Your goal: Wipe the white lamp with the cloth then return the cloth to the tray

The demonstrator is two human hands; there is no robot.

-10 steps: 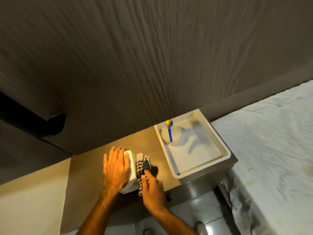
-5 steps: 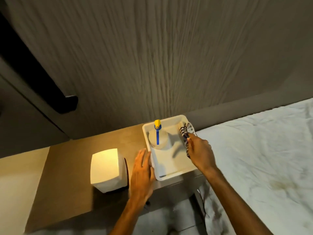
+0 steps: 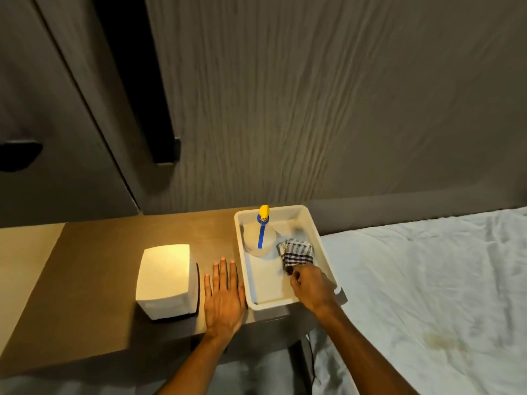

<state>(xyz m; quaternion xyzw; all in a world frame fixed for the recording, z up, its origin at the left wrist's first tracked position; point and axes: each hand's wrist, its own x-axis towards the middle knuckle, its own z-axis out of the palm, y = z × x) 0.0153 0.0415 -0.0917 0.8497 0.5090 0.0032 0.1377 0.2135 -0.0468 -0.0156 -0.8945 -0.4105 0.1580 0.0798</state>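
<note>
The white lamp (image 3: 165,277), a glowing box shape, stands on the wooden bedside table (image 3: 99,266). My left hand (image 3: 224,295) rests flat on the table between the lamp and the white tray (image 3: 239,252), fingers spread and holding nothing. The black-and-white checked cloth (image 3: 298,252) lies folded inside the tray by its right wall. My right hand (image 3: 312,286) is over the tray's near right part, its curled fingers pinching the cloth's near edge.
A spray bottle (image 3: 260,238) with a yellow and blue head stands in the tray's far left part. A bed with a white sheet (image 3: 427,280) borders the table on the right. A wood-grain wall rises behind, with a dark cabinet handle (image 3: 168,149) up left.
My right hand carried the cloth from the lamp over to the tray and lowered it inside. My left hand left the lamp and settled flat on the table beside it.
</note>
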